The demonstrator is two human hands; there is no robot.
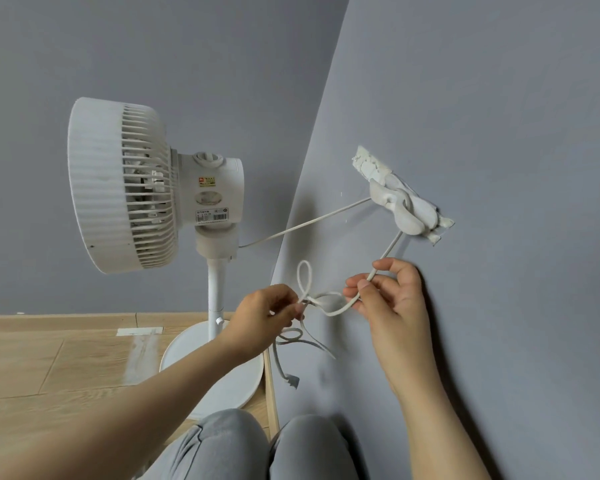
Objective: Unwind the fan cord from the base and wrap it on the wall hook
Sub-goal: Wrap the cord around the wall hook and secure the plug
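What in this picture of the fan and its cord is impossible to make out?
Head view only:
1. Wall hook: its shape, covered by white wrapping and torn tape.
2. Fan label: print too small.
3. Fan base: near part hidden by the left forearm and a knee.
4. Plug: prongs small, blurred.
5. Cord: its crossing inside the left hand, hidden by fingers.

Cord: thin white cable (305,225), taut from the fan's neck to the hook, then slack through the right hand (392,292) to a small loop pinched by the left hand (267,317); plug (293,381) dangles low.
Hook: white (400,206), on a ragged strip on the grey wall.
Base: round white disc (236,386), flat on the wood floor at the wall's foot.
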